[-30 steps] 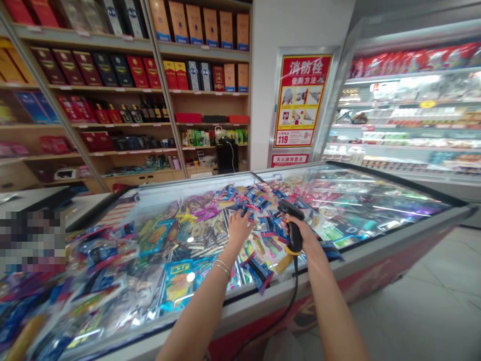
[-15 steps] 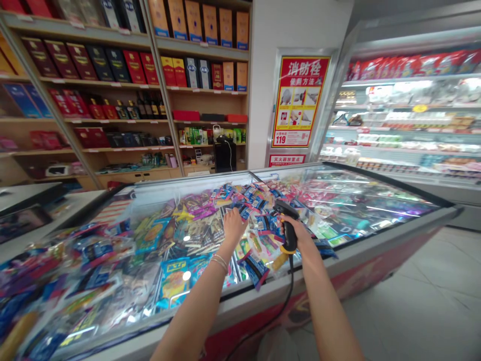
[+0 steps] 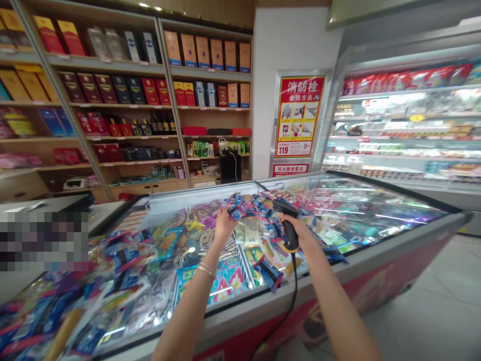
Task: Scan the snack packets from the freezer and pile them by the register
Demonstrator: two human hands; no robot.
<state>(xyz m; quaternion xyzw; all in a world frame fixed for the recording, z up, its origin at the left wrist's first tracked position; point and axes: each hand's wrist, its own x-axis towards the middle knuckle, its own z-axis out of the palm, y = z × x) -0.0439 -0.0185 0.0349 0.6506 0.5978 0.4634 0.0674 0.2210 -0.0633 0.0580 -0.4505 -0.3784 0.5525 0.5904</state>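
Note:
My right hand (image 3: 295, 228) is wrapped around a black and yellow barcode scanner (image 3: 290, 236), whose dark cable hangs over the freezer's front edge. The scanner head faces left, toward the snack heap. My left hand (image 3: 224, 224) has its fingers closed at the near-left edge of the heap, on a blue snack packet (image 3: 236, 213); its fingertips are partly hidden. Many similar blue and purple packets (image 3: 263, 200) lie beyond, on the freezer's glass top. Just right of my left hand is a pale packet (image 3: 251, 233) with a printed label. Nearer me, another blue packet (image 3: 268, 273) rests by the front edge.
The glass-topped chest freezer (image 3: 398, 245) spans the view, with more loose packets (image 3: 124, 255) spread at its left. Boxed goods fill the wooden shelves (image 3: 131, 106) behind. A red fire-hydrant notice (image 3: 299, 118) hangs on the wall, and a lit refrigerated display (image 3: 406, 125) stands right.
The view has tilted up slightly and shifted left. My left hand has moved left, now with a blue packet at its fingers, and the pale packet is exposed. My right hand still holds the scanner.

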